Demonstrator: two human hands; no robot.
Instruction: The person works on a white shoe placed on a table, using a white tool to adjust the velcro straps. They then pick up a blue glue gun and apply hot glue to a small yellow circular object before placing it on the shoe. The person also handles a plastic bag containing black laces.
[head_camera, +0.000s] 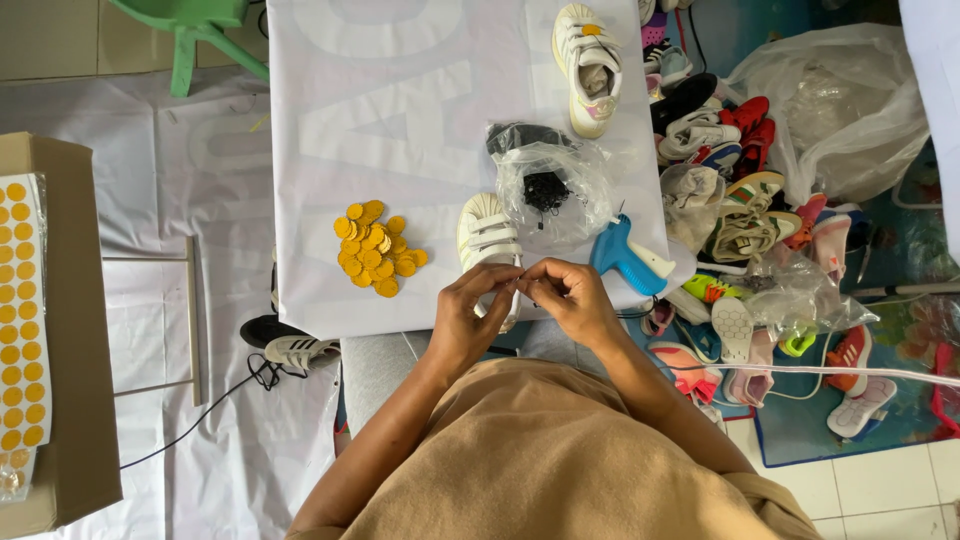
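A white strapped sneaker (484, 232) lies at the near edge of a small table covered in white cloth (400, 120). My left hand (470, 310) and my right hand (568, 296) meet at its heel end, fingertips pinched together on a strap or some small piece I cannot make out. Left of the sneaker sits a pile of round yellow stickers (375, 250). To the right of my hands lies a blue and white glue gun (628, 258). Behind it is a clear plastic bag (552, 188) with small black pieces inside.
A second white sneaker (588, 68) lies at the table's far side. Several shoes are heaped on the floor at the right (740, 220), beside a large clear bag (840, 100). At the left a cardboard box (70, 330) carries a sheet of yellow dots (20, 320). A green chair (195, 30) stands behind.
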